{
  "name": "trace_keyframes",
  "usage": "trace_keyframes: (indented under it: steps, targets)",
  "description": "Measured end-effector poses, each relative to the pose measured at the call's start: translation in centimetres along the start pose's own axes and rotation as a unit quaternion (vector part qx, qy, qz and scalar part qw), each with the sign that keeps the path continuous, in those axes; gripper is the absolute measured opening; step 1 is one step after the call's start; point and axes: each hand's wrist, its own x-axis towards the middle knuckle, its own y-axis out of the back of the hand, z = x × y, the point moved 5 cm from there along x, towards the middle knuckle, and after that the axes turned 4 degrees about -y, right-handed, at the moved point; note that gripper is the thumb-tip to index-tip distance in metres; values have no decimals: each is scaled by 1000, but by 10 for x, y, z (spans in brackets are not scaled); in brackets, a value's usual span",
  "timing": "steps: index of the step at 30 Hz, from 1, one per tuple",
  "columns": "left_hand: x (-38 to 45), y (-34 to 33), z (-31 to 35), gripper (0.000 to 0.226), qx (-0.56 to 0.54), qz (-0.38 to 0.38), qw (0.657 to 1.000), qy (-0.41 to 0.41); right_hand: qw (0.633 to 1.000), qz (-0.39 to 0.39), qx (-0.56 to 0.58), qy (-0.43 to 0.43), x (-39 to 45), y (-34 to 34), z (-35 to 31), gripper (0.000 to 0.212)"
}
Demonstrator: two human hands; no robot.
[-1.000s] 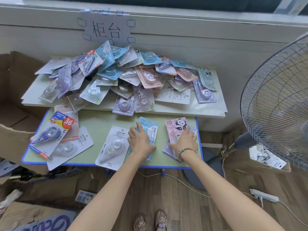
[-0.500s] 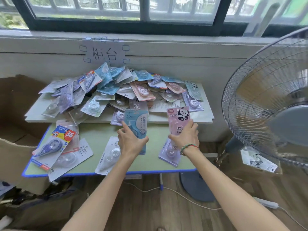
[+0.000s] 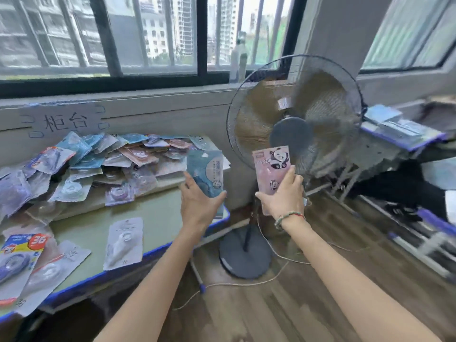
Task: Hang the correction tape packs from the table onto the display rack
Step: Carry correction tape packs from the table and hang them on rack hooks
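Observation:
My left hand (image 3: 198, 202) grips a blue correction tape pack (image 3: 206, 170), held upright in the air past the right end of the table (image 3: 158, 218). My right hand (image 3: 283, 193) grips a pink pack with a panda print (image 3: 271, 166), upright in front of the fan. A heap of several more packs (image 3: 98, 164) lies on the white board at the back of the table. A white pack (image 3: 124, 243) lies near the front edge. A metal rack frame (image 3: 394, 154) shows blurred at the right.
A standing fan (image 3: 294, 134) on a round base (image 3: 244, 255) is directly behind my hands, its cable (image 3: 246, 283) trailing over the wooden floor. A paper sign (image 3: 65, 120) is stuck on the wall under the window. Blue-edged metal shelves (image 3: 429, 225) lie low at the right.
Both hands lifted their packs off the table and carried them right. My view swung up and to the right, bringing the fan to the centre and the rack into sight.

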Motion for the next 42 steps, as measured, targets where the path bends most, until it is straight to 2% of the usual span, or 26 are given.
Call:
trace_keyframes:
  steps: [5, 10, 16, 21, 27, 36, 42]
  targets:
    - [-53, -48, 75, 118, -22, -72, 993, -87, 992, 86, -13, -92, -35, 90, 82, 115]
    - [-120, -113, 167, 119, -22, -157, 973, -170, 966, 176, 3, -191, -78, 189, 176, 118]
    - [-245, -214, 289, 118, -50, -269, 927, -256, 912, 273, -8, -304, -147, 324, 310, 119]
    - [-386, -296, 400, 116, -95, -346, 880, -311, 858, 340, -37, -382, -226, 444, 436, 118]
    - [-549, -365, 491, 113, -131, -425, 825, -349, 797, 389, -75, -456, -323, 557, 550, 114]
    - [-707, -426, 585, 112, -157, -477, 773, -387, 732, 445, -113, -503, -414, 664, 650, 114]
    - [-758, -469, 636, 110, -178, -473, 764, -401, 713, 477, -103, -504, -422, 714, 705, 112]
